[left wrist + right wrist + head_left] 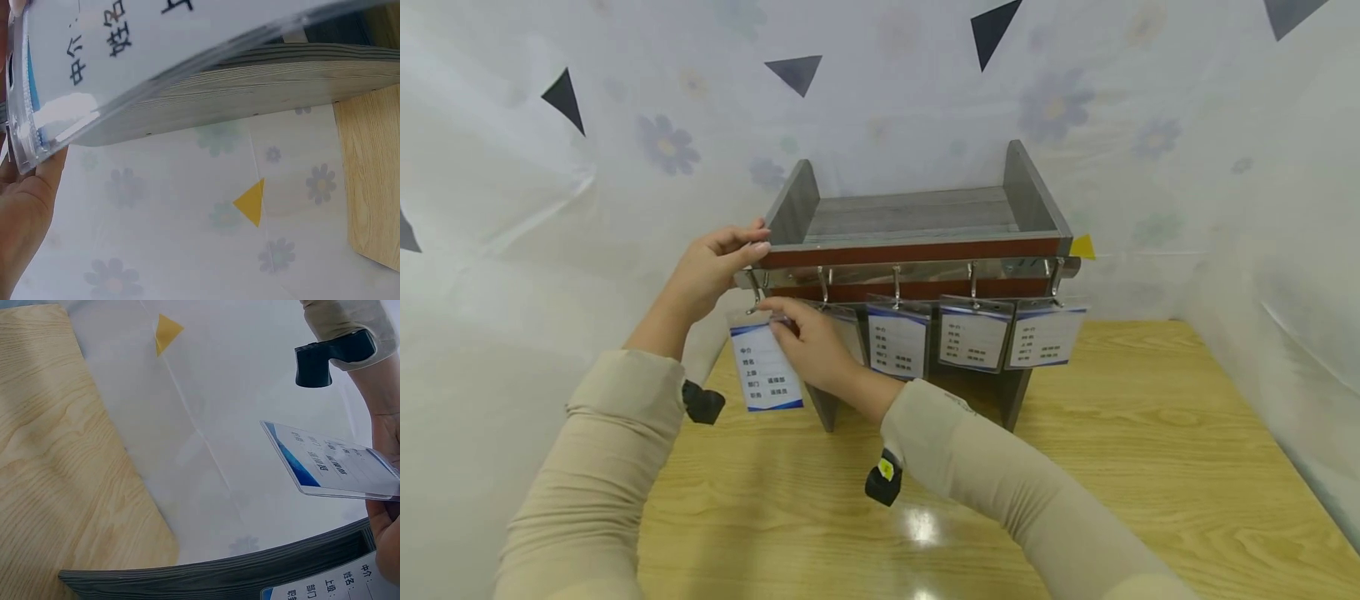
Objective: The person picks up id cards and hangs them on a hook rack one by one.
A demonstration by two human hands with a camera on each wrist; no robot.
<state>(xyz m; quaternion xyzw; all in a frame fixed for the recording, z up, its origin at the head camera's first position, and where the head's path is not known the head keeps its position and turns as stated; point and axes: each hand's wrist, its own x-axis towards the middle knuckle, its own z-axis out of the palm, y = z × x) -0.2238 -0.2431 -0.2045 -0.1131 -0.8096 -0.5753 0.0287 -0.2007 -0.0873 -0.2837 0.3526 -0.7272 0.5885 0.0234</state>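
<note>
A grey wooden shelf (917, 250) has a metal rail with several hooks along its front. My left hand (703, 271) rests on its front left corner, fingers extended, thumb by the front edge. Just below, my right hand (820, 346) pinches the top of a clear-sleeved name badge (767, 367) between thumb and fingers. The badge's upper edge is right at the leftmost hook (752, 293). In the right wrist view this badge (331, 459) sticks out from the fingers at a tilt. Close to the left wrist camera, the badge (144, 50) covers part of the left hand.
More badges hang along the rail, such as one (973, 337) right of the middle; another, behind the right hand, is partly hidden. Under the shelf is a wood-grain table (1120, 450). Pale flowered sheeting (895, 108) surrounds it at the back and sides.
</note>
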